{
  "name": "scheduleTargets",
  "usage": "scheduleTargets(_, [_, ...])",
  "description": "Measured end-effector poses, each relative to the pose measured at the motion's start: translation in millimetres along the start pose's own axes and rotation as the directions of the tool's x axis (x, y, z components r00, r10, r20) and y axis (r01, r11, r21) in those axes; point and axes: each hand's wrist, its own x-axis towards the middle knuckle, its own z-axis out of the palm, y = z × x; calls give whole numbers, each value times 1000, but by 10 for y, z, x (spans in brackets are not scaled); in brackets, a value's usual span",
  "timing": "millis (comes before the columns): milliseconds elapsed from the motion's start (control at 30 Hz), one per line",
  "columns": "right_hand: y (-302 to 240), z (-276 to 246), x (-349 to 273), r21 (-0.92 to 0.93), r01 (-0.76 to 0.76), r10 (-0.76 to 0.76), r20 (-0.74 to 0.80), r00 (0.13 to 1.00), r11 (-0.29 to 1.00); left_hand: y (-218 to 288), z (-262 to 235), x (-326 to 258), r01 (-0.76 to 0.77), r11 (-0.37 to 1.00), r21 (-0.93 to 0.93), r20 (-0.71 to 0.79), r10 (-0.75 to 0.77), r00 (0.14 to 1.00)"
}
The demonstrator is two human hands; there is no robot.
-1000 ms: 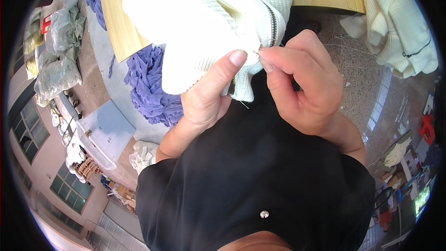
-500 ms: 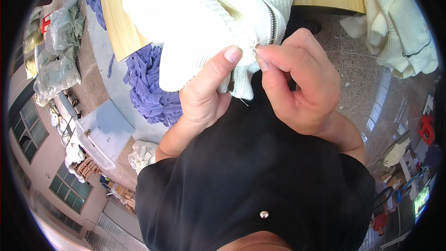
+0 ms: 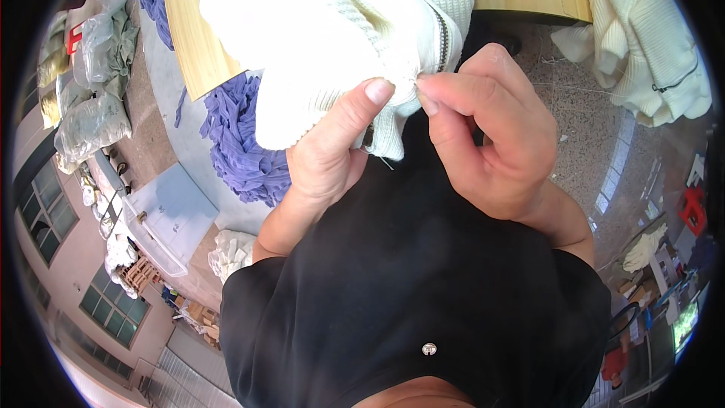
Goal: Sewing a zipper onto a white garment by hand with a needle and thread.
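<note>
A white ribbed-knit garment [image 3: 302,53] with a metal zipper [image 3: 444,39] is bunched up over the table's front edge. My left hand [image 3: 325,140] is closed around its lower part, thumb lying on top and the other fingers hidden beneath the knit. Close by the zipper's lower end, my right hand [image 3: 495,136] pinches a small tuft of white yarn between thumb and index finger. The pinch touches the garment, so I cannot tell where loose yarn ends and knit begins. A short thread end dangles below the left thumb.
The wooden table [image 3: 185,38] shows on both sides of the garment. Purple fabric strips [image 3: 245,143] are heaped at the left. Another white knit garment with a zipper [image 3: 642,45] hangs at the right. Plastic bags [image 3: 94,125] and a pale board [image 3: 174,208] are farther left.
The garment's lower edge and my left hand have shifted slightly left. My right hand keeps its pinch, moving very slightly right.
</note>
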Motion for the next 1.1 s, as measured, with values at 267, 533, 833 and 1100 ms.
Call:
scheduleTargets(267, [-36, -30, 21, -4, -7, 7, 15, 1000, 1000, 7, 6, 6, -12, 1000, 0, -8, 12, 1000])
scheduleTargets(533, [3, -39, 48, 13, -5, 5, 22, 1000, 1000, 10, 4, 18, 0, 1000, -14, 8, 0, 1000])
scheduleTargets(833, [55, -9, 40, 138, -117, 113, 30, 993, 984, 13, -17, 28, 137, 980, -144, 91, -125, 988])
scheduleTargets(1100, [-103, -80, 170, 350, -416, 413, 85, 907, 839, -40, -61, -41, 72, 980, 183, 12, -75, 997])
